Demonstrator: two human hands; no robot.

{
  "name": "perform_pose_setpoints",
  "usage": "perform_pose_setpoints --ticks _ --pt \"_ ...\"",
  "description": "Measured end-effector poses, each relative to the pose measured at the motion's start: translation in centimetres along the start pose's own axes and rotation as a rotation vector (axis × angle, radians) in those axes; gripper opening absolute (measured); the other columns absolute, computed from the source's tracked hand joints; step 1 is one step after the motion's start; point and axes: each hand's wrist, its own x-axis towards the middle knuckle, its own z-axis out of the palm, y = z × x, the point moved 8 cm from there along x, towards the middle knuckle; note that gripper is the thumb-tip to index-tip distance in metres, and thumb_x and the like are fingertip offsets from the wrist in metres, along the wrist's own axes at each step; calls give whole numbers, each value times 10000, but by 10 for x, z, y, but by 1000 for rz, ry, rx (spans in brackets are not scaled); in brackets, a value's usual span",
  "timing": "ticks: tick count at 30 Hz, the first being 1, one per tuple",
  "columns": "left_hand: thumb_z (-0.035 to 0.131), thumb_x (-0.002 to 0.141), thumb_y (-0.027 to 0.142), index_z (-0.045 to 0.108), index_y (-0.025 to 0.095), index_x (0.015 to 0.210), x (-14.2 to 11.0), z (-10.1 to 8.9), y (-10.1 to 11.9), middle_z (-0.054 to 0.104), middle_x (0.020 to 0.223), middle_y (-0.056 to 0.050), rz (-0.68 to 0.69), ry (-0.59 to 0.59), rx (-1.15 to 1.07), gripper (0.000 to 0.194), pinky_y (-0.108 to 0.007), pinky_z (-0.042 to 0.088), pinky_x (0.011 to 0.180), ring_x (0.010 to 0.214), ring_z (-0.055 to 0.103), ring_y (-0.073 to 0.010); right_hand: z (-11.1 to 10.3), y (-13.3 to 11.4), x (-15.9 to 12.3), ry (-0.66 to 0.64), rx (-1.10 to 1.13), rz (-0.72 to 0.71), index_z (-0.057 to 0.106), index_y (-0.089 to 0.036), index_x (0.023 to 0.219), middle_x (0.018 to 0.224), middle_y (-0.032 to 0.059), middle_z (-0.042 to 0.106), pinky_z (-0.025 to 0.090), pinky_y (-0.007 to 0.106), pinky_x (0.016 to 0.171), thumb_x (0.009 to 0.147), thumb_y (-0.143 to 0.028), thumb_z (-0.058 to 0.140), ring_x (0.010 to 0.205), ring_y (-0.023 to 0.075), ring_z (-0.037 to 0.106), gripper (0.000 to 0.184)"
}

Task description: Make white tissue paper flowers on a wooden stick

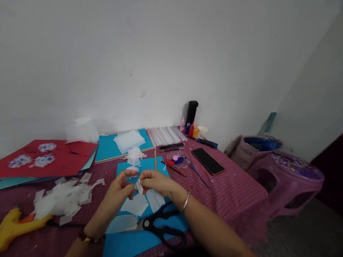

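My right hand (155, 183) pinches a small piece of white tissue paper (139, 187) above a blue sheet (134, 249). Close beside it, my left hand (120, 189) has its thumb and fingers curved and apart, with nothing visible between them. Beneath the hands lie cut white paper pieces (135, 204). Black-handled scissors (163, 229) rest on the blue sheet, close to my right forearm. Past the fingertips, a small pile of crumpled white paper (135, 154) sits at the far edge of the sheet.
Left are loose white scraps (63, 198), a yellow glue gun (15, 228) and a red sheet (74, 159) with blue-and-white flowers. A phone (207, 161), a paint palette (176, 160) and paint bottles (191, 129) lie right. A pink stool (287, 180) stands beyond the table.
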Motion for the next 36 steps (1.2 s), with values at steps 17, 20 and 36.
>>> perform_pose_setpoints --ticks 17,20,36 --pt "684 679 358 557 157 623 1 1 -13 528 481 45 -152 -254 17 244 -213 353 464 444 443 -86 -65 -50 -18 183 213 -224 474 -167 673 604 -46 510 381 201 532 655 -247 636 533 73 475 181" --pt "705 665 364 560 155 601 4 -10 -7 537 501 40 -112 -184 1 262 -205 346 455 450 440 -82 -70 -51 -19 228 226 -224 452 -174 655 602 -47 511 380 198 524 638 -235 637 532 75 478 195" --pt "728 647 302 566 203 928 2 -29 12 529 515 82 35 118 -275 339 -163 327 399 439 477 -78 -74 -39 -11 464 -170 -226 524 -168 720 705 -24 572 418 218 623 623 -77 531 640 100 521 134"
